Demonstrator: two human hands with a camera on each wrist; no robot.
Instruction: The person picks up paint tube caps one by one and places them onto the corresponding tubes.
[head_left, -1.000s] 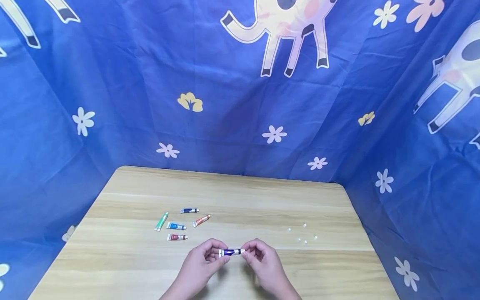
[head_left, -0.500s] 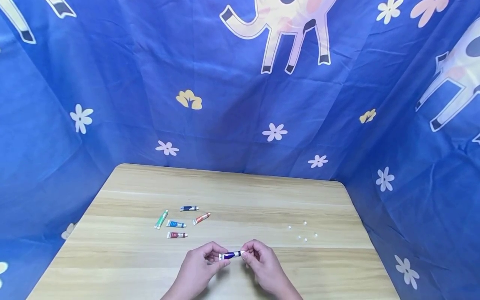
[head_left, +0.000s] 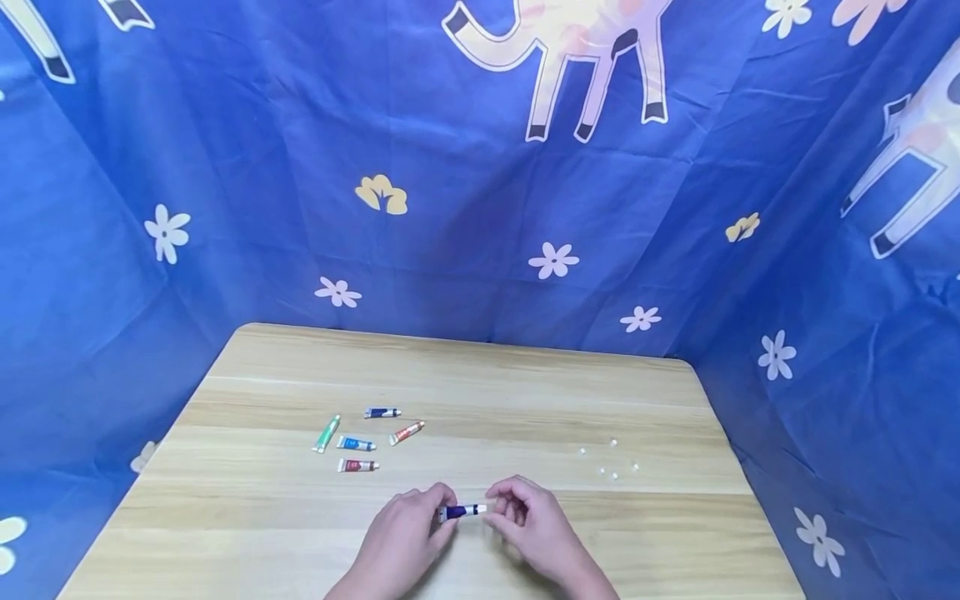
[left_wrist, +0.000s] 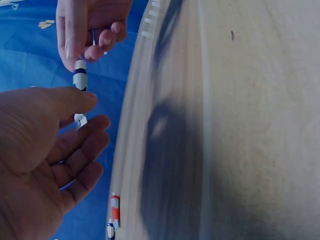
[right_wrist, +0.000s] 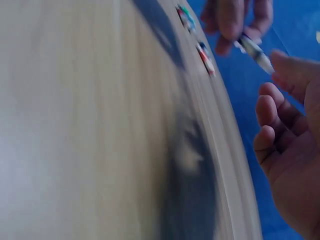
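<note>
A small paint tube point(head_left: 459, 512), dark purple with a silver shoulder and a dark band, lies level in the air between both hands. My left hand point(head_left: 402, 533) pinches its flat crimped end between thumb and forefinger. The tube's white cap point(left_wrist: 80, 64) points right, toward my right hand point(head_left: 536, 525). Thumb and fingertips of that hand close on the cap's end, its other fingers curled. In the right wrist view, the right thumb point(right_wrist: 290, 67) sits right at the cap tip. Part of the tube's body is hidden behind the left thumb.
Left of centre lie several paint tubes: green point(head_left: 326, 434), light blue point(head_left: 356, 443), dark blue point(head_left: 382, 412), orange-red point(head_left: 407, 432) and dark red point(head_left: 358, 466). Several tiny white pieces point(head_left: 602, 471) are scattered at right on the wooden table point(head_left: 480, 383). Blue patterned cloth point(head_left: 450, 250) surrounds it.
My left hand has turned so that its back shows more, and the tube has turned with it. The right fingertips have shifted slightly toward the cap's outer end. The head view has tilted slightly.
</note>
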